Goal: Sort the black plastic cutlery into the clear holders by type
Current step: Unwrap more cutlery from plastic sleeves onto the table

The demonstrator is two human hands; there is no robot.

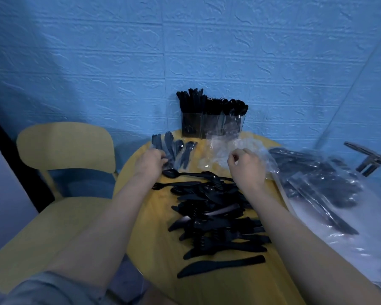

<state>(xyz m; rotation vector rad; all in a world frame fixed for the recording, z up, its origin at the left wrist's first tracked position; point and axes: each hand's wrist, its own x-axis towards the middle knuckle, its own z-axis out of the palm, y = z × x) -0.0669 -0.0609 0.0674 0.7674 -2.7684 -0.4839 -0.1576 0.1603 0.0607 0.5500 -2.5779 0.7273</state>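
Observation:
A loose heap of black cutlery (213, 216) lies on the round yellow table (154, 238). At the table's far edge, against the wall, stand clear holders (211, 126) filled with knives, forks and spoons. My left hand (149, 160) grips a wrapped cutlery pack (167, 148) at the table's left rim, with more wrapped packs beside it. My right hand (246, 166) hovers over the heap with its fingers curled, touching crumpled clear wrappers (224, 148); what it holds is unclear.
A yellow chair (64, 150) stands left of the table. A large clear bag of wrapped cutlery (317, 183) lies on the right. A blue textured wall runs close behind the holders. A single knife (220, 266) lies nearest me.

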